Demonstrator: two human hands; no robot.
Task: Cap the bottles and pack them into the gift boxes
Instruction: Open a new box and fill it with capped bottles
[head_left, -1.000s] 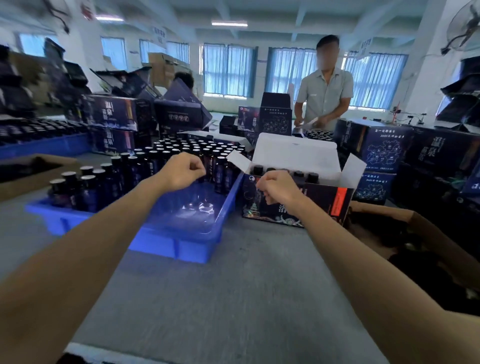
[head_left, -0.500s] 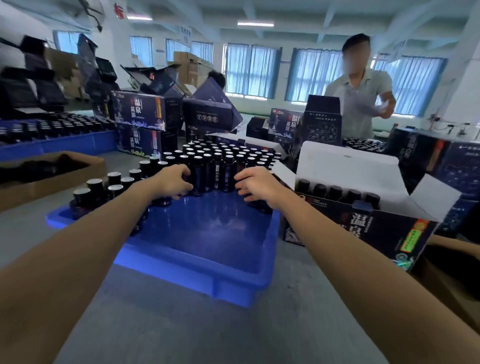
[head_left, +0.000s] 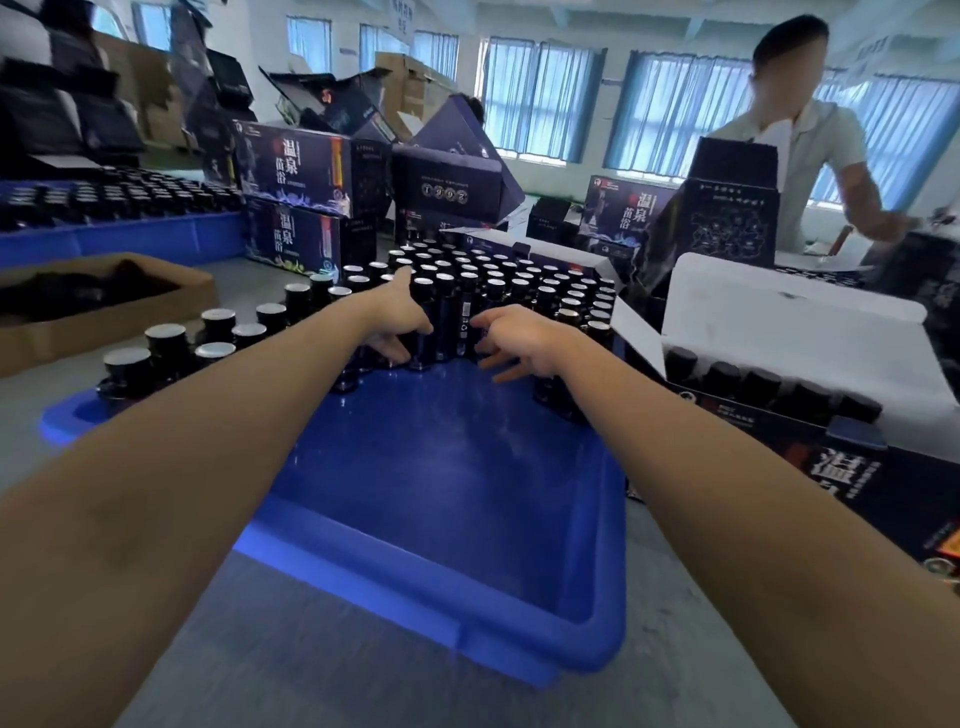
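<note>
Reaching into the blue tray (head_left: 431, 613) at the middle of the grey worktop (head_left: 285, 675), both hands were at the front row of the dark, shiny-topped bottles (head_left: 467, 306) that filled the tray's far half. The left hand (head_left: 397, 319) had its thumb up behind the caps and its fingers curled round the front bottles, gripping them. The right hand (head_left: 522, 338) had its fingers spread and slightly bent, tips at a neighbouring bottle whose small white label print was too fine to read. Just beside the tray, toward the worktop's right edge, an open gift box (head_left: 795, 332) stood with white flaps raised and a row of bottles inside, a large white 温 on its dark front. Toward the far edge, stacked closed gift boxes (head_left: 296, 169) read 温泉苗浴. A brown cardboard box (head_left: 104, 317) lay near the left edge.
</note>
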